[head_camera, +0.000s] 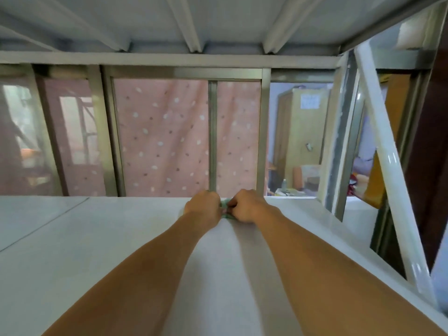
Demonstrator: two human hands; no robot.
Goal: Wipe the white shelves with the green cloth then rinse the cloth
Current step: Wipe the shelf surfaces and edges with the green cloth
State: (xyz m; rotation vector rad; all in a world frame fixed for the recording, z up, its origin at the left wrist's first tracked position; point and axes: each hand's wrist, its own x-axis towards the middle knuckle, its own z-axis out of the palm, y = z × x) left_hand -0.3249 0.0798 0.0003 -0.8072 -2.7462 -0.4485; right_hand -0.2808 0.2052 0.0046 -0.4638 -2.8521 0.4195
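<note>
The white shelf (pixel 97 251) is wide and bare on both sides of the arms. At its far edge, the left hand (pixel 202 207) and right hand (pixel 247 206) pinch the green cloth (pixel 225 205) between curled fingers.

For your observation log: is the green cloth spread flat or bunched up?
Bunched up: only a small wad of green cloth shows between the left hand and right hand.

Two hands (pixel 203 206) (pixel 244 206), one cloth (pixel 225 204) (mostly hidden).
</note>
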